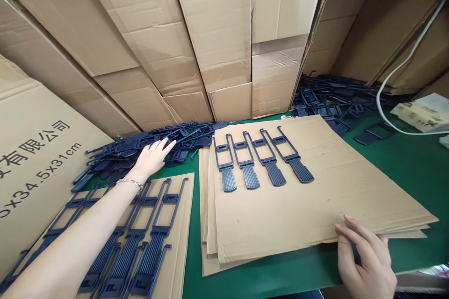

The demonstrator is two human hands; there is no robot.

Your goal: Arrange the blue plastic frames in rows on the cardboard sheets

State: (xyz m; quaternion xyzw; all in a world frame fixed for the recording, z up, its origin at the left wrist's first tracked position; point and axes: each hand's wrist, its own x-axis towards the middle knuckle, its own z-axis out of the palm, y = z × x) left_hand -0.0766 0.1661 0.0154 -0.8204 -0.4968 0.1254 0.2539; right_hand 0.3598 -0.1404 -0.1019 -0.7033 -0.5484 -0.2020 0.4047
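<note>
My left hand (151, 158) reaches over a heap of dark blue plastic parts (119, 149), its fingers stretched out on or just above them. Whether the fingertips touch a part I cannot tell. My right hand (366, 261) is by the front edge of a stack of cardboard sheets (280, 224), fingers loosely bent and apart, with nothing visible in it. On the top sheet several of the parts, such as one flat frame with a ribbed tab (296, 159), lie in a row at the far side. More parts (150, 252) lie in rows on another cardboard stack, partly hidden by my left forearm.
Stacked cardboard boxes (224, 23) form a wall behind the green table (224, 285). A printed carton (38, 149) stands at the left. A second heap of blue parts (326, 98), a white cable (396, 74) and a small pale package (424, 112) are at the right.
</note>
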